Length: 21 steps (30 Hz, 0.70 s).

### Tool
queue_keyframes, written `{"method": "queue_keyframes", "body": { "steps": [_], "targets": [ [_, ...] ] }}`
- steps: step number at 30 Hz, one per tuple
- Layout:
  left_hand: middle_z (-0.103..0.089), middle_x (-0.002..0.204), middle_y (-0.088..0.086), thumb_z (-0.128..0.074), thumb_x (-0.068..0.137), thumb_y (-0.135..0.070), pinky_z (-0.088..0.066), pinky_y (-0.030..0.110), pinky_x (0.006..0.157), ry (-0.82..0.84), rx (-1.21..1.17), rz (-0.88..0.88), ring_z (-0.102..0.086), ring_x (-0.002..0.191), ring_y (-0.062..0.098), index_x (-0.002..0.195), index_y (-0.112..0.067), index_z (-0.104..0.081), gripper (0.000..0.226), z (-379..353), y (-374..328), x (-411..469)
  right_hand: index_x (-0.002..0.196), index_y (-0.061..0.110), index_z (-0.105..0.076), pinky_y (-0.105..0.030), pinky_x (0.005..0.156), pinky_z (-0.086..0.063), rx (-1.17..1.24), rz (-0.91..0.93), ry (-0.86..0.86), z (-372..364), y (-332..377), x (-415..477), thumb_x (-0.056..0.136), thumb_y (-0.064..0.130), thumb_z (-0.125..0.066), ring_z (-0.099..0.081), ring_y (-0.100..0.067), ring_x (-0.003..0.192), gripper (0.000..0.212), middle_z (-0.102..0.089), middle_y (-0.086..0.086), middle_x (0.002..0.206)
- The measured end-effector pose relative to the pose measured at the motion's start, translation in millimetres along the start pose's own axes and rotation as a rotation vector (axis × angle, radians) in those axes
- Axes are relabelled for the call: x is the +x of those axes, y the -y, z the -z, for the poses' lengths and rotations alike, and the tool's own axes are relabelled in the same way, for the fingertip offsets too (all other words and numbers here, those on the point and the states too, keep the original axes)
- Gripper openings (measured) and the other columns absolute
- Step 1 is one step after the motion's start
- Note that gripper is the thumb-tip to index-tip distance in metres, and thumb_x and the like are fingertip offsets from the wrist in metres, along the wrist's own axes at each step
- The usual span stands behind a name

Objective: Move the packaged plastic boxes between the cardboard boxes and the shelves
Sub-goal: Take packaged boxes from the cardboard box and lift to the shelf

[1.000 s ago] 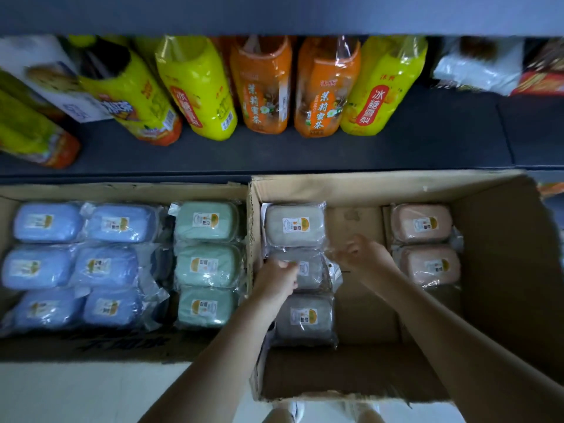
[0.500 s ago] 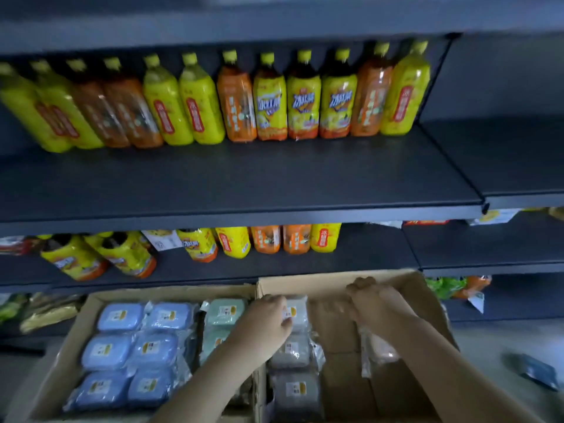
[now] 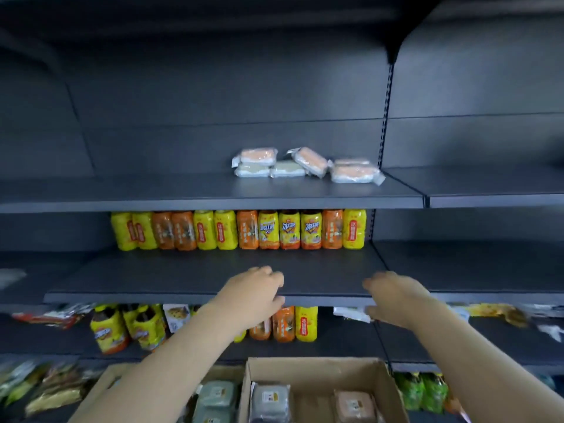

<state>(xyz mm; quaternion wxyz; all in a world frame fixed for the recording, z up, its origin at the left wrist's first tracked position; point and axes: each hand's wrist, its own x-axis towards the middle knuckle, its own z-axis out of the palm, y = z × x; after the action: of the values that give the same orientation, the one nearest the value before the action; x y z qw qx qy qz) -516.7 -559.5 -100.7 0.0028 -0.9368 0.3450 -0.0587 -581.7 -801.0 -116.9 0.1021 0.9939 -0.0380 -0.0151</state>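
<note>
Head view: left hand [image 3: 256,293] and right hand [image 3: 393,296] are apart, fingers loosely curled, holding nothing, at the middle shelf [image 3: 183,279] front edge. Six packaged plastic boxes [image 3: 305,166] lie on the shelf above the hands. Twelve bottles [image 3: 238,230] stand beyond the hands, with bare shelf between. Two cardboard boxes [image 3: 314,370] sit below the hands, their contents partly cut off

Matt dark metal shelves [image 3: 213,279]; glossy plastic-wrapped boxes [image 3: 308,166]; cardboard box [image 3: 314,374].
</note>
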Motion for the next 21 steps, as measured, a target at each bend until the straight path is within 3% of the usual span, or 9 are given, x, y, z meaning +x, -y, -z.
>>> {"method": "queue_keyframes", "body": {
  "steps": [11, 15, 21],
  "targets": [
    [-0.053, 0.117, 0.004, -0.038, 0.098, -0.039, -0.046, 0.038, 0.085, -0.241, 0.244, 0.013, -0.048, 0.114, 0.023, 0.118, -0.015, -0.052, 0.035, 137.3, 24.1, 21.6, 0.122, 0.016, -0.055, -0.035, 0.089, -0.048, 0.136, -0.083, -0.244, 141.5, -12.0, 6.3, 0.086, 0.043, -0.056, -0.053, -0.023, 0.111, 0.045, -0.057, -0.005, 0.121],
    [-0.057, 0.117, 0.003, -0.037, 0.098, -0.038, -0.049, 0.039, 0.085, -0.246, 0.277, 0.05, -0.051, 0.111, 0.023, 0.113, -0.015, -0.055, 0.033, 148.8, 71.1, 53.9, 0.126, 0.016, -0.053, -0.034, 0.093, -0.045, 0.1, -0.092, -0.318, 183.2, -3.7, 47.6, 0.087, 0.046, -0.057, -0.051, -0.023, 0.115, 0.049, -0.055, -0.004, 0.125],
    [-0.056, 0.116, 0.004, -0.035, 0.098, -0.038, -0.049, 0.038, 0.083, -0.24, 0.289, 0.087, -0.05, 0.11, 0.023, 0.116, -0.014, -0.053, 0.035, 149.9, 166.5, 129.0, 0.117, 0.016, -0.057, -0.036, 0.087, -0.048, 0.118, -0.18, -0.35, 217.7, 8.7, 147.8, 0.083, 0.054, -0.056, -0.054, -0.025, 0.107, 0.051, -0.058, -0.005, 0.119]
  ]
}}
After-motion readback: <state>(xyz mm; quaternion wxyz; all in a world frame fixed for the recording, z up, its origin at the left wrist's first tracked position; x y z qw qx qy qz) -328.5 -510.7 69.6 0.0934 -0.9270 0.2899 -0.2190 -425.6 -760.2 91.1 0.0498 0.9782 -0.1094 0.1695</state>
